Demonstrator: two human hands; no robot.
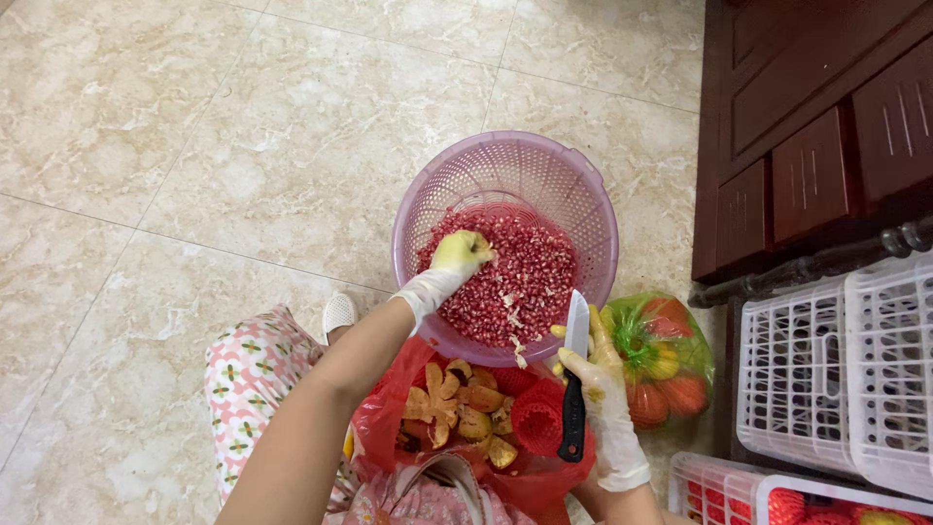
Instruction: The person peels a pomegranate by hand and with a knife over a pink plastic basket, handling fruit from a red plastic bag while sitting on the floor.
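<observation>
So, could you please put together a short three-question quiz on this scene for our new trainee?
1. True or false: the left hand is down among the red pomegranate seeds in the round purple perforated plastic basket.
2. Which hand holds the white-bladed, black-handled knife?
A. left hand
B. right hand
C. neither
3. Fill in: the yellowish pomegranate peel pieces lie in a ____ plastic bag.

Key: 1 true; 2 B; 3 red.
</observation>
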